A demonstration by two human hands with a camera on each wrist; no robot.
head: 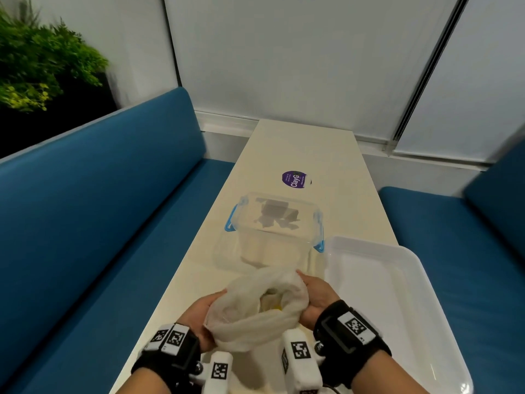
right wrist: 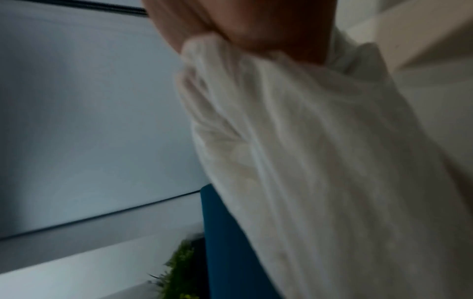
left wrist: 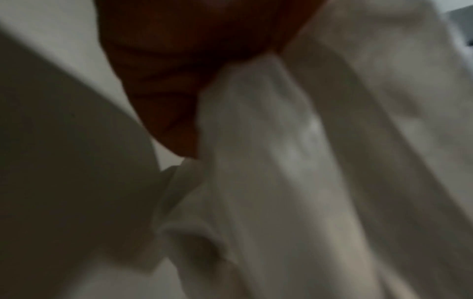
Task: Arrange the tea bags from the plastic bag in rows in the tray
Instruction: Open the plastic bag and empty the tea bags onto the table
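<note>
A crumpled, milky white plastic bag (head: 255, 314) sits on the table's near end, its mouth gaping upward. Pale and yellow contents (head: 272, 304) show dimly inside; I cannot make out single tea bags. My left hand (head: 206, 322) grips the bag's left rim and my right hand (head: 315, 297) grips its right rim, holding the mouth apart. The white tray (head: 397, 294) lies just right of the bag, with nothing in it. Both wrist views are blurred: bunched bag plastic (left wrist: 281, 161) held by my left hand (left wrist: 179, 60), and bag plastic (right wrist: 307, 151) held by my right hand (right wrist: 256, 26).
A clear plastic box (head: 275, 231) with blue clips stands just beyond the bag, something dark lying in it. A round purple sticker (head: 295, 179) is farther back on the narrow cream table (head: 284, 149). Blue benches (head: 99, 223) flank both sides; a plant (head: 37, 64) is at far left.
</note>
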